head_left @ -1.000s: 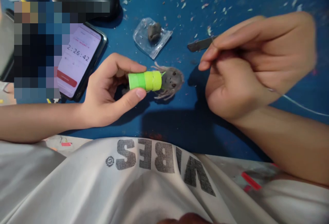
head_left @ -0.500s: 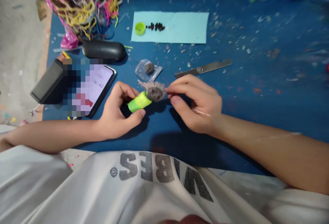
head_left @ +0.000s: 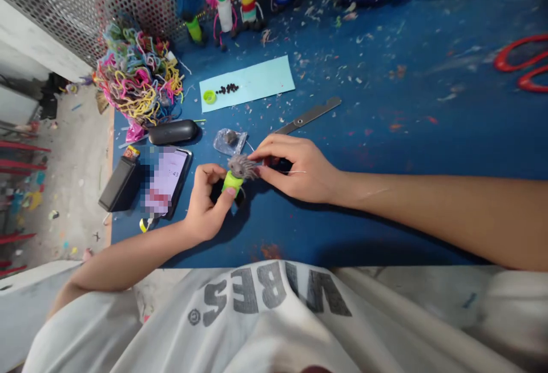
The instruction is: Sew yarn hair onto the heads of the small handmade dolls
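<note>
Tabletop [head_left: 385,133], blue and strewn with scraps, lies under my arms. My right hand [head_left: 299,170] pinches the grey yarn hair [head_left: 240,165] of a little doll. My left hand [head_left: 205,205], just beside the phone [head_left: 171,173], grips its green tube [head_left: 232,182] near the table's front edge.

My small doll [head_left: 235,176] has a lime-green tube body [head_left: 232,183] and a round grey head [head_left: 240,166] fringed with grey yarn strands. It stands tilted between my hands, the body pinched in my left hand [head_left: 205,205], the head's strands pinched by my right hand [head_left: 295,170].
</note>
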The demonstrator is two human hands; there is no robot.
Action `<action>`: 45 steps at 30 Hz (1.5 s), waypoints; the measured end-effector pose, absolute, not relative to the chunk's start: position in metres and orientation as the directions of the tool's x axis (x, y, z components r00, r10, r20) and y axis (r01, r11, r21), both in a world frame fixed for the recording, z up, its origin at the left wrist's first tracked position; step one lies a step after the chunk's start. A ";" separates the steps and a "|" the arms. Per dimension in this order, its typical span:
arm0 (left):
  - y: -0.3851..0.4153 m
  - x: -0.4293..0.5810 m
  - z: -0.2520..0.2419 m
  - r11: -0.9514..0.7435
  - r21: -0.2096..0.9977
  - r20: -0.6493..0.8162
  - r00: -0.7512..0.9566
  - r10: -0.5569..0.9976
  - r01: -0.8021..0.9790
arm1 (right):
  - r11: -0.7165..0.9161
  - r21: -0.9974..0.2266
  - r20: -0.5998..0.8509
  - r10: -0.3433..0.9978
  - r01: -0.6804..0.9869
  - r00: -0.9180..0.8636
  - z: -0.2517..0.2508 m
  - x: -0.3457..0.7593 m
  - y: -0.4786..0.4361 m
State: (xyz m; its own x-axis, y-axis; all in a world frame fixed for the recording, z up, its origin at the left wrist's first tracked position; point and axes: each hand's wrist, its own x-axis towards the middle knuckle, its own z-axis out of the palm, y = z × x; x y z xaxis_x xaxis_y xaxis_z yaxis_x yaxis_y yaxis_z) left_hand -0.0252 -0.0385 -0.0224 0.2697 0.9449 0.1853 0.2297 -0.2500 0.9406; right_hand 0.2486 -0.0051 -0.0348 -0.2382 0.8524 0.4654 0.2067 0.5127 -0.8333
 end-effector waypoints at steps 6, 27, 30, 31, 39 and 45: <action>-0.037 -0.019 -0.012 -0.189 0.965 0.144 0.235 0.961 0.180 | 0.439 -0.881 0.424 0.898 0.178 -0.117 -0.037 0.255 0.003; -0.054 0.012 -0.006 0.250 0.949 -0.173 0.342 0.924 -0.194 | 0.173 -0.972 0.156 0.982 0.161 -0.109 -0.028 0.268 -0.013; -0.060 0.009 0.000 0.319 0.915 -0.216 0.366 0.905 -0.249 | 0.193 -0.959 0.167 0.977 0.208 -0.135 -0.027 0.269 -0.018; -0.063 0.008 0.002 0.349 0.896 -0.236 0.371 0.898 -0.275 | 0.187 -0.955 0.159 0.978 0.230 -0.136 -0.026 0.269 -0.020; -0.078 0.006 0.000 0.406 0.841 -0.273 0.367 0.889 -0.359 | 0.278 -0.913 0.182 0.933 0.298 -0.311 -0.021 0.280 -0.028; -0.064 0.009 -0.011 0.292 0.873 -0.143 0.369 0.918 -0.390 | 0.354 -0.874 0.285 0.928 0.332 -0.240 -0.022 0.280 -0.024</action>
